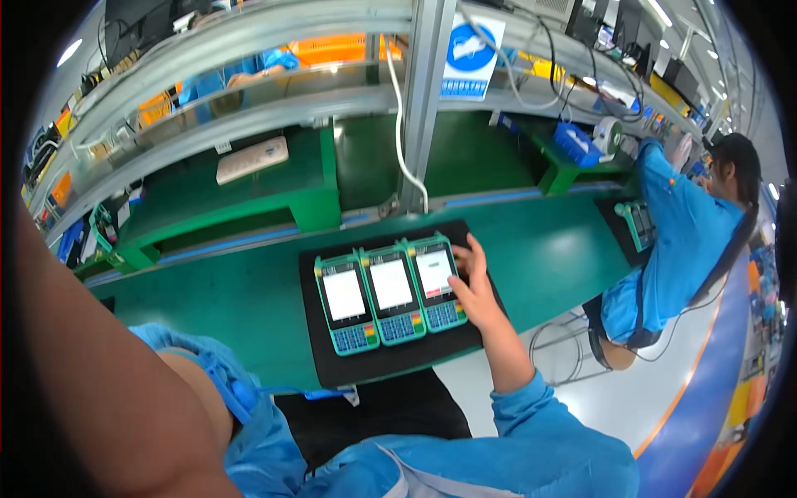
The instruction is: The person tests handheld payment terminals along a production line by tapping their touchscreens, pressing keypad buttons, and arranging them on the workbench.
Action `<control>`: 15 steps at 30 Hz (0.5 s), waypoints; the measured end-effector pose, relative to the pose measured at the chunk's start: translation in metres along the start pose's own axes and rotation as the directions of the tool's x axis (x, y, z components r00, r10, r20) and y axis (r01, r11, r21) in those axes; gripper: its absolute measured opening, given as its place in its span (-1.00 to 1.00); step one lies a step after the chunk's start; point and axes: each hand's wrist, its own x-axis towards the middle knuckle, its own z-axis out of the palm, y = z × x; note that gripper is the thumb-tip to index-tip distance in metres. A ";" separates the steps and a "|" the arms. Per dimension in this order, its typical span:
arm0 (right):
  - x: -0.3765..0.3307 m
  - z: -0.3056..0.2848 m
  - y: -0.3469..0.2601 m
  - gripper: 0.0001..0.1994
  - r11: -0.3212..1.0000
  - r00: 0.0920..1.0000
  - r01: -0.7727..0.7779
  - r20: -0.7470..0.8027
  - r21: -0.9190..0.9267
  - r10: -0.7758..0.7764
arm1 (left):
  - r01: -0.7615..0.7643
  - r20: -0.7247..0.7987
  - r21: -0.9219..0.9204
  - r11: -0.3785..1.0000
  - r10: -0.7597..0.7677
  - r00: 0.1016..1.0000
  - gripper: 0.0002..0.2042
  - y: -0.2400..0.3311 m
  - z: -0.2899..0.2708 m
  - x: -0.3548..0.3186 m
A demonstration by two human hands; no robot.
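Three handheld payment terminals with green frames lie side by side on a black mat [398, 362]: the left terminal [344, 297], the middle terminal [390, 286] and the right terminal [432, 270]. All three screens are lit, with keypads toward me. The right one also shows a red patch low on its display. My right hand [475, 286] is at that terminal's right edge, fingers apart, thumb tip at the screen's side; whether it presses cannot be made out. My left arm looms large and blurred along the left side, its hand outside the picture.
Beyond the green bench [531, 249] stand a green riser [232, 191] bearing a pale flat case [252, 160], and a metal post [423, 108] with a white cable. A blue cord [307, 392] lies at the front edge. At right, a co-worker in blue [685, 224] sits by another terminal [638, 226].
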 end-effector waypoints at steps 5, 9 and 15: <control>0.000 -0.001 -0.001 -0.17 0.999 1.000 0.019 -0.003 0.047 -0.019 | -0.017 -0.191 0.159 0.987 0.048 0.980 -0.60 -0.015 -0.035 0.018; 0.001 -0.002 0.000 -0.17 0.998 1.000 -0.027 0.017 0.051 0.026 | 0.138 -0.154 0.292 0.946 -0.096 0.983 -0.59 -0.041 -0.031 0.000; -0.002 0.001 -0.002 -0.21 0.997 1.000 0.001 -0.012 0.082 0.000 | 0.374 0.041 0.384 0.844 -0.420 0.906 -0.58 -0.086 0.024 -0.053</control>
